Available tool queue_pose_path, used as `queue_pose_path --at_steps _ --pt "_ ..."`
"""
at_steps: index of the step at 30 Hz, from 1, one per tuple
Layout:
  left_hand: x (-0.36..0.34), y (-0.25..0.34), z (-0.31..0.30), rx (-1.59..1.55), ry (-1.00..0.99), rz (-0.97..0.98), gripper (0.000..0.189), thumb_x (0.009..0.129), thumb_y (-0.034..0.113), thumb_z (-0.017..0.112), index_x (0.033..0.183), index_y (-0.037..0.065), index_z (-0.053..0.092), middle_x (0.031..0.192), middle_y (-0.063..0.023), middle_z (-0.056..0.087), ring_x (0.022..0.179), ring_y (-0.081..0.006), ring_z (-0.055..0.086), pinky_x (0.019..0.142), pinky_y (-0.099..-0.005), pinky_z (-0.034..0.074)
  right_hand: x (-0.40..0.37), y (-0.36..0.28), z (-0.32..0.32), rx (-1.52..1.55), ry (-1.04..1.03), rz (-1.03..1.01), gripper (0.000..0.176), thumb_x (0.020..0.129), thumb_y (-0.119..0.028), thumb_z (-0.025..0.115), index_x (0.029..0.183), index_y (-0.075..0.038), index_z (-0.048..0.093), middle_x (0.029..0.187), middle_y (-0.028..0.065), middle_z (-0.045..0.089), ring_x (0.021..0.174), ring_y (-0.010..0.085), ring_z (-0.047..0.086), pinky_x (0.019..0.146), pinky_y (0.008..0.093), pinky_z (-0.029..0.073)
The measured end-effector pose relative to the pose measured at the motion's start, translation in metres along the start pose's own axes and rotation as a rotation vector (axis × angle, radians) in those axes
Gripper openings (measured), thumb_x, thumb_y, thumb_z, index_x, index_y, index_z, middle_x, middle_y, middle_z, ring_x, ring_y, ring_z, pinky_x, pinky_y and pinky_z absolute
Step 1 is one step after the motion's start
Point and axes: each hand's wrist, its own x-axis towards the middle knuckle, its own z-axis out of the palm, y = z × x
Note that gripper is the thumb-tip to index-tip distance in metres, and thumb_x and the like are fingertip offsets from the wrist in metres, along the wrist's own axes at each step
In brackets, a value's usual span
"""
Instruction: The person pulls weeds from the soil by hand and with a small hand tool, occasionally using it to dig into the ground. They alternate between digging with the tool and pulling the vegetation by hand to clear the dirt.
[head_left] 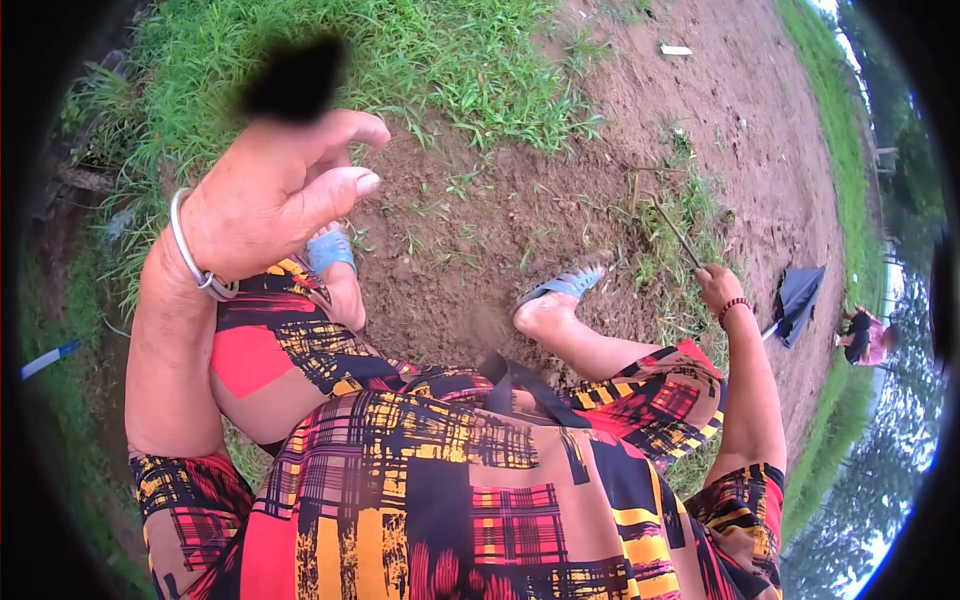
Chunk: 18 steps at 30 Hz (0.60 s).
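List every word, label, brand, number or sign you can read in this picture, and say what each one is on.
None can be read.
Patterned clothing: shapes only, no words.
White scrap and blue-and-white strip: too small to tell.

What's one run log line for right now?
Left hand: raised, bangle on wrist | right hand: holding thin rod | blue sandal: on soil
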Motion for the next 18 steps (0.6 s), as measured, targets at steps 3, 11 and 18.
queue_pose_path --at_steps 3,11,18 --pt "0.003 -0.005 0.003 0.013 0.058 0.123 0.031 0.082 0.012 0.053 0.11 0.0 0.053 0.061 -0.0011 0.047 0.052 -0.0075 0.041 0.048 -0.0242 0.036 -0.027 -0.076 -0.008 0.206 -0.233 0.012 0.034 0.084 -0.034 0.048 0.088 -0.003 0.061 0.086 0.023 0.061 0.087 0.0356 0.059 0.078 0.0423 0.045" --pt "-0.002 0.001 -0.001 0.007 0.058 0.101 0.032 0.083 0.014 0.054 0.111 -0.001 0.052 0.06 -0.0008 0.046 0.052 -0.0068 0.04 0.048 -0.023 0.035 0.005 -0.031 0.015 -0.239 -0.287 -0.145 0.037 0.08 -0.036 0.051 0.099 -0.007 0.062 0.095 0.0192 0.062 0.092 0.0336 0.058 0.082 0.039 0.045" --pt "-0.003 -0.004 0.0 -0.014 0.063 0.1 0.032 0.083 0.016 0.053 0.11 -0.001 0.053 0.06 0.0004 0.044 0.052 -0.0064 0.039 0.048 -0.0227 0.034 -0.028 -0.078 0.008 -0.032 -0.122 -0.249 0.031 0.084 -0.032 0.048 0.097 -0.006 0.06 0.086 0.0215 0.061 0.085 0.0378 0.057 0.076 0.0436 0.045"
